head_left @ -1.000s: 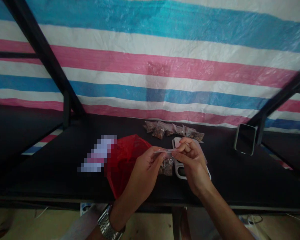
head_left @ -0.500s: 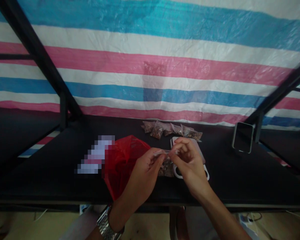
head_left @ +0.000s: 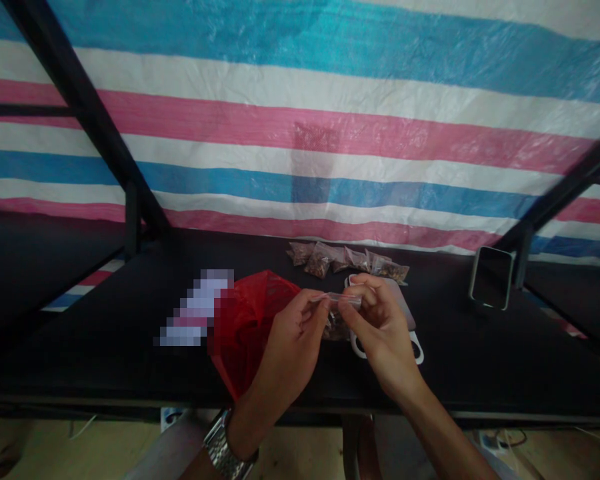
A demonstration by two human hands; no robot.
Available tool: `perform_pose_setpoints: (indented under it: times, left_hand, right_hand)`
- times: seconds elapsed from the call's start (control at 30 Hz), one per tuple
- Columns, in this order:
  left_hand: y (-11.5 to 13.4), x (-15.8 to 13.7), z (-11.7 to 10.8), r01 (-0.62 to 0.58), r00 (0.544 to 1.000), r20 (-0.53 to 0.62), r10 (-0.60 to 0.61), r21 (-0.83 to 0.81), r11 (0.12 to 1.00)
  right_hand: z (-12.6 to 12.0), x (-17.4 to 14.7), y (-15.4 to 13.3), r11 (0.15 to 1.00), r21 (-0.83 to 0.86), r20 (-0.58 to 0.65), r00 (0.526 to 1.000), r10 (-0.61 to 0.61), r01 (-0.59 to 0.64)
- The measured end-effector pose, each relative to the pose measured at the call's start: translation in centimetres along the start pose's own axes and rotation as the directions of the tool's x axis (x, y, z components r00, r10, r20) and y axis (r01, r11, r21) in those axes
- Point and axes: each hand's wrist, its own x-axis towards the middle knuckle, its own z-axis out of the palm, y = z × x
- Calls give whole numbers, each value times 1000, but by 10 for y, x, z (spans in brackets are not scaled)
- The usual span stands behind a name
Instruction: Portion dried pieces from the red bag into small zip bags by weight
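Observation:
Between my two hands is a small clear plastic bag (head_left: pixel 336 327) with brownish bits inside. My left hand (head_left: pixel 300 330) pinches the bag's top edge on the left, and my right hand (head_left: pixel 380 320) pinches it on the right. The fingers of both are closed on the plastic. Under and behind my right hand lies a white, flat device like a small scale (head_left: pixel 403 303), partly covered by the hand. A red plastic bag (head_left: pixel 245 327) sits just left of my left hand. Several filled small bags (head_left: pixel 325 259) lie in a row farther back.
A phone (head_left: pixel 491 277) stands at the right on the black table (head_left: pixel 460 373). A blurred-out flat item (head_left: pixel 197 310) lies left of the red bag. Striped plastic sheeting (head_left: pixel 280 87) hangs behind, with black slanting posts (head_left: pixel 90 127) at both sides.
Both hands stay on the small bag's top edge; the bag has tipped up slightly and its top strip shows more plainly. The whole view has shifted a little.

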Motion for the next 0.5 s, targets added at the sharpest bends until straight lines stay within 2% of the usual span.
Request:
perform_pose_setpoints:
  times: [0.1, 0.23, 0.3, 0.37, 0.43, 0.5]
  left_hand:
    - [2, 0, -1, -21, 1000, 7, 21, 7, 1000]
    - [1, -1, 0, 18, 998, 63, -16, -19, 1000]
    - [-1, -2, 1, 9, 999, 36, -7, -60, 998]
    - [-4, -2, 0, -40, 999, -33, 38, -54, 998]
    - [-5, -2, -2, -86, 991, -101, 87, 10, 996]
    - [-4, -3, -3, -104, 980, -162, 118, 90, 990]
  right_hand:
    - [0, -1, -3, 999, -29, 1, 1000, -14, 14]
    - [-11, 4, -14, 999, -45, -15, 1000, 19, -19]
    - [-25, 13, -16, 998, -56, -96, 995, 8, -14]
    - [-45, 25, -14, 995, -99, -242, 970, -10, -15]
    - [-66, 37, -7, 979, -190, -350, 937, 6, -78]
    - [-86, 46, 4, 941, -306, -384, 923, 17, -145]
